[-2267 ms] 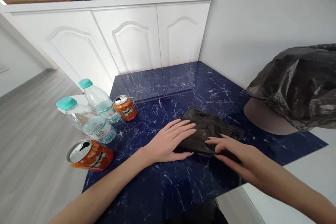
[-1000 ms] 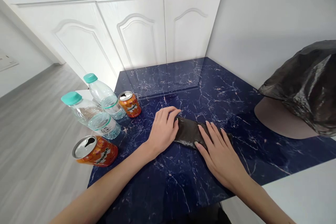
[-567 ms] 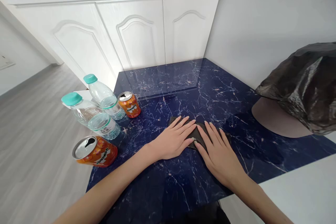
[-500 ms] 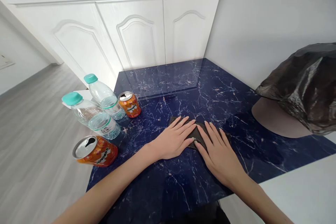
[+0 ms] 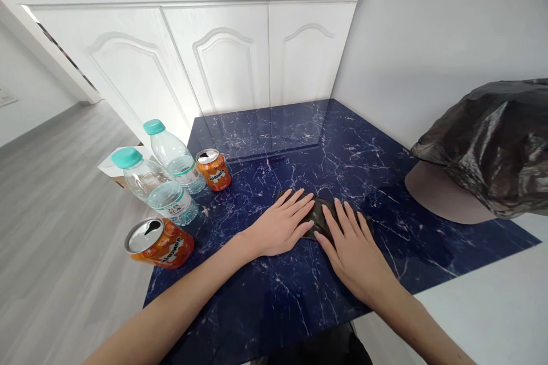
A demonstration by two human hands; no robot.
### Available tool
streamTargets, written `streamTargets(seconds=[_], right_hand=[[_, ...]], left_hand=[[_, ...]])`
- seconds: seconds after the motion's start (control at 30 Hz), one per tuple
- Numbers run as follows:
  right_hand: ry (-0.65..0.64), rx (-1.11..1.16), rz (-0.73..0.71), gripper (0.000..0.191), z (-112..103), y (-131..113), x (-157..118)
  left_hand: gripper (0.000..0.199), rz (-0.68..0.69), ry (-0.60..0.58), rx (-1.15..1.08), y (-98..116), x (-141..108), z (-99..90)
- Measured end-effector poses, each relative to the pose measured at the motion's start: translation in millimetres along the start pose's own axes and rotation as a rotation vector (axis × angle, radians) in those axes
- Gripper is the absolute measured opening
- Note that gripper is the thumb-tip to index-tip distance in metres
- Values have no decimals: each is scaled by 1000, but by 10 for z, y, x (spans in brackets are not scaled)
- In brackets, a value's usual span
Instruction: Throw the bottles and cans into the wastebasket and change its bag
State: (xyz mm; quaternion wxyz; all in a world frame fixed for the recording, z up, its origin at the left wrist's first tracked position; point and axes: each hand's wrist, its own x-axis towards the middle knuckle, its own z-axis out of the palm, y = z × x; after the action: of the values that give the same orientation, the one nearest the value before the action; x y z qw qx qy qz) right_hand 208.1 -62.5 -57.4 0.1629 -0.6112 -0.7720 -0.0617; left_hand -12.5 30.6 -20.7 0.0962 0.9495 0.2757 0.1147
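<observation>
A flat, folded black plastic piece (image 5: 322, 218) lies on the dark blue marbled table (image 5: 257, 308). My left hand (image 5: 280, 228) rests palm down on its left part, fingers stretched out. On its right part lies my right hand (image 5: 353, 251), also flat with the fingers spread. The thumbs are close together over the middle of the plastic, with a small gap between them. Neither hand grips anything. Much of the plastic is hidden under the palms and fingers.
Along the left edge stand two orange cans (image 5: 214, 170) (image 5: 165, 244) and two clear bottles with teal caps (image 5: 173, 157) (image 5: 156, 188). At the right a black plastic bag (image 5: 492, 142) covers part of a cap (image 5: 445, 197). White cabinets (image 5: 231, 63) stand behind the table.
The thumbs have moved slightly apart, showing more of the black plastic between my hands. The whole view has shifted a little.
</observation>
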Motion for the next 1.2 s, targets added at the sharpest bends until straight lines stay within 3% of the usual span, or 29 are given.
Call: streamTargets(seconds=[0.1, 0.23, 0.43, 0.7, 0.93, 1.07, 1.2], right_hand=[[31, 16, -35, 73, -133, -241, -87], [39, 28, -75, 73, -164, -533, -249], [-29, -19, -49, 79, -25, -542, -213], [-35, -42, 0, 85, 130, -76, 223], [-143, 62, 65, 83, 339, 530, 792], [-163, 93, 24, 70, 368, 963, 1180], [-166, 105, 17, 53, 266, 1434, 1551]], left_hand=[[54, -53, 127, -53, -43, -18, -58], [47, -230, 306, -166, -90, -23, -95], [41, -320, 394, -233, -102, -30, -63], [37, -350, 436, -256, -129, -33, -25], [39, -361, 449, -268, -112, -39, -43], [39, -371, 445, -274, -111, -46, -37], [38, -380, 428, -281, -111, -49, -31]])
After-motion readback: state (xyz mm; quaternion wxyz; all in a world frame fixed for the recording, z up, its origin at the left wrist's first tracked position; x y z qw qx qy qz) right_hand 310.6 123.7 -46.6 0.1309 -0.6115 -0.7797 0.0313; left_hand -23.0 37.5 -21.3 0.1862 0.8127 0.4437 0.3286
